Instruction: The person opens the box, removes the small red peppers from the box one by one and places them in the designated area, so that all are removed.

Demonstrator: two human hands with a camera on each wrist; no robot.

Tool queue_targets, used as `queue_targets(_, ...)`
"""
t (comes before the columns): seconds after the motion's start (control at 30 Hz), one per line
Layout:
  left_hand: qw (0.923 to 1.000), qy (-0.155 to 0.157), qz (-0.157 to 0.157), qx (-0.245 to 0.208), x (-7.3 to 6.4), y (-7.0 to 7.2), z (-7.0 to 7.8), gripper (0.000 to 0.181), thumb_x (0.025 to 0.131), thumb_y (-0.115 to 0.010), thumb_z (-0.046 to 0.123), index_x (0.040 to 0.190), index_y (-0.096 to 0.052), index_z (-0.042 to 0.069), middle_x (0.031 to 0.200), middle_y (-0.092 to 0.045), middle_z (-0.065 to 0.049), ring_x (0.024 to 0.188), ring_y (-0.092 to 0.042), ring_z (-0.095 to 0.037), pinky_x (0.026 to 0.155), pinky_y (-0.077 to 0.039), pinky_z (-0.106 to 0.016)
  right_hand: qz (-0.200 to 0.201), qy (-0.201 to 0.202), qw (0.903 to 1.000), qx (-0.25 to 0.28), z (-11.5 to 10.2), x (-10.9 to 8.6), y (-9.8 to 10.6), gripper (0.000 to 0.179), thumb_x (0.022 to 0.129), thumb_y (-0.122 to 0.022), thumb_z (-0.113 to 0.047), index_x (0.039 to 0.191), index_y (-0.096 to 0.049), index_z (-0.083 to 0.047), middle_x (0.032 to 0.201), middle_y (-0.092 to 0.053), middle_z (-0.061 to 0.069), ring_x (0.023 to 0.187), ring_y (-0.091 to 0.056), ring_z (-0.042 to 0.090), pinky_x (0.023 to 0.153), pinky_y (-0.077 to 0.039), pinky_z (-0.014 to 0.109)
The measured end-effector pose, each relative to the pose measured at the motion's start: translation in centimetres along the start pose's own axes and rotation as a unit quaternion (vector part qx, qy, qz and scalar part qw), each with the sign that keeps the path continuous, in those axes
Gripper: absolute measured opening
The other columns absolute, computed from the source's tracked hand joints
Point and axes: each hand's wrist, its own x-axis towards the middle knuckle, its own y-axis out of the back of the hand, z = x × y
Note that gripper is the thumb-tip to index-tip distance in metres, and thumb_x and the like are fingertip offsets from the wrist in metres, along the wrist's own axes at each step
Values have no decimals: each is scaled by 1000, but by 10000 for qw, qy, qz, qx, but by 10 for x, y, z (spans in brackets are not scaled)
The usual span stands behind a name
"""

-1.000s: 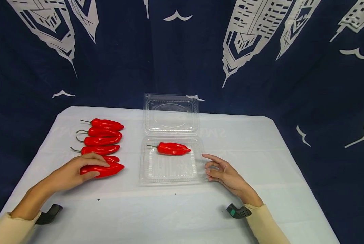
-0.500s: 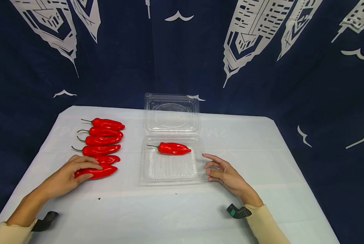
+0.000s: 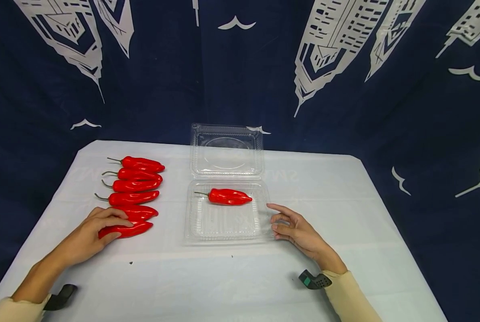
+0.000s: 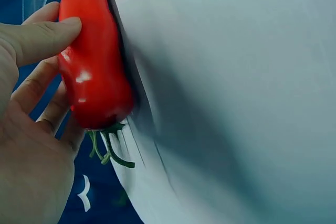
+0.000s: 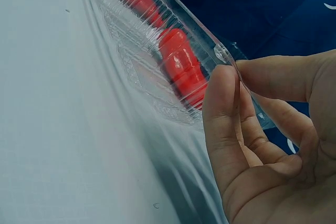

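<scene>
My left hand [image 3: 88,235] grips the nearest red chili pepper [image 3: 137,229] in the row on the left side of the table. In the left wrist view the thumb lies across that chili pepper [image 4: 97,77], its stem end toward the wrist and the other fingers behind it. Just beyond it another chili pepper [image 3: 143,211] is partly hidden by the fingers. A clear plastic clamshell container [image 3: 223,230] stands mid-table with its lid raised at the back; one chili pepper [image 3: 229,197] lies inside. At the container's right rim my right hand [image 3: 294,230] pinches the edge between thumb and fingers.
Several more red chili peppers [image 3: 133,186] line up behind the held one, stems to the left. The raised lid [image 3: 226,156] reaches the far edge of the white-covered table [image 3: 324,192]. Behind hangs a dark blue printed curtain [image 3: 240,71].
My left hand has drawn the nearest chili pepper left and slightly toward me, so more of the one behind it shows. The right hand keeps its hold on the container.
</scene>
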Motion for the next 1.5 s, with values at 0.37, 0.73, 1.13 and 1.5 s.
queue_targets(0.37,9997,-105,177,127,-1,-1,-3,43,69,-83,-8,104,-77,17,114,-64,-1,108,-38,0,86,-36,-2,20,-15,10000,50,0,0,0,71,95,-68,-10,156,-31,-6,114,-51,11,84,-61,9,78,-58,24)
queue_targets(0.73,9999,65,-72,113,7,6,5,43,70,-86,-3,106,-76,17,115,-63,-4,107,-45,-16,80,-46,-9,20,-16,10000,63,3,0,-1,71,95,-68,-10,156,-31,-6,115,-51,12,85,-61,9,77,-58,24)
queue_targets(1.13,9997,-147,-187,84,60,22,38,40,75,-84,0,111,-76,14,118,-64,-4,115,-49,-24,90,-51,-48,24,8,10000,11,3,0,-1,69,95,-68,-10,155,-33,-7,115,-51,12,85,-62,8,77,-58,24)
queue_targets(1.5,9947,-180,-919,-415,130,12,70,40,85,-76,9,124,-70,16,130,-63,-9,125,-53,-31,105,-44,-58,14,23,10000,12,1,1,0,70,95,-67,-10,156,-31,-6,116,-51,15,84,-61,9,78,-58,25)
